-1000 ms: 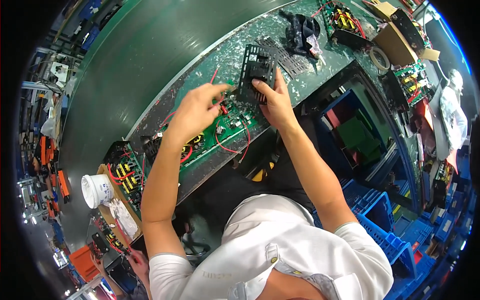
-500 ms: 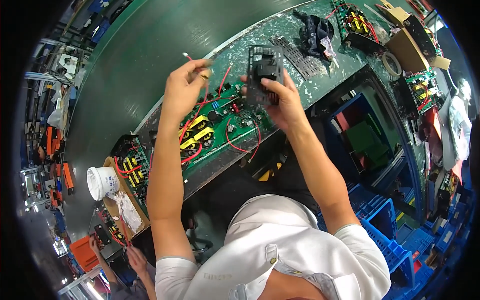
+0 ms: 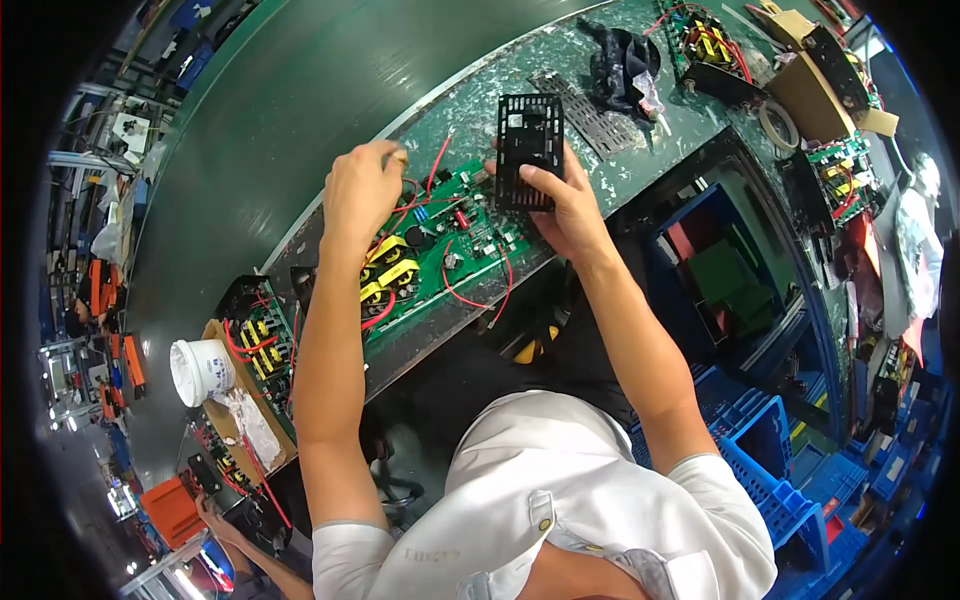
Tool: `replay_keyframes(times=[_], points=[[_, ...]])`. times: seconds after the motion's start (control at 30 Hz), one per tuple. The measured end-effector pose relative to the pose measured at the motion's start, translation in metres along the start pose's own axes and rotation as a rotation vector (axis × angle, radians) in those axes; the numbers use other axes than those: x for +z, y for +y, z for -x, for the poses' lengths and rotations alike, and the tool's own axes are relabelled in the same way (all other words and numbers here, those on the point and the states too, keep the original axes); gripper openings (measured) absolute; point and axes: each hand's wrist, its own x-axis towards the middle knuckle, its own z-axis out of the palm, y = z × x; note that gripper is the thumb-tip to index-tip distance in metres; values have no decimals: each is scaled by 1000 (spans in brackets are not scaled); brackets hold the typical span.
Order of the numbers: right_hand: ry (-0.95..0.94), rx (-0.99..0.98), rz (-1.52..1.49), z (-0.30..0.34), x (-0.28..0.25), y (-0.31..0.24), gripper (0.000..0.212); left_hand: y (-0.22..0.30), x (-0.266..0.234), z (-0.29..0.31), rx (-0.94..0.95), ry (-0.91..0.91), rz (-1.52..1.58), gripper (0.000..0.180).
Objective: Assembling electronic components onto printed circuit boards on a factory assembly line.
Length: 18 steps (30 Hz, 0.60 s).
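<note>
My right hand (image 3: 567, 205) grips a black slotted panel (image 3: 541, 150), thumb on its face and fingers behind, above the far right end of a green circuit board (image 3: 470, 262). My left hand (image 3: 362, 192) is closed in a pinch over the board's far left part. A thin red wire (image 3: 413, 188) runs up from the board to its fingers; the wire's end is hidden. Yellow-wrapped coils (image 3: 390, 268) sit on the board near my left forearm. Another red wire (image 3: 440, 162) sticks up between my hands, and one loops off the near edge.
Beyond the panel lie a second slotted black plate (image 3: 590, 118) and a dark crumpled cloth (image 3: 622, 70). At left stand a white tub (image 3: 203, 370) and another board (image 3: 262, 335). Blue crates (image 3: 760, 450) are at lower right. Another person's hand (image 3: 218, 522) works at lower left.
The black panel has turned over: its boxy part faced up before, and now its flat slotted face does. My left hand has moved slightly down and left. The co-worker's hands have shifted.
</note>
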Motion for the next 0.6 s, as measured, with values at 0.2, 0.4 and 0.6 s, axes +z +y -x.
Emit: replay_keyframes(times=[0.2,0.4,0.6], points=[[-59,18,27,1,1,-3,45,30,30,-20,219,-68,41,31],[-39,111,-78,-2,-4,-2,53,19,33,-33,137,-200,387,31],[56,96,178,-15,9,-22,55,15,25,-23,226,-225,669,32]])
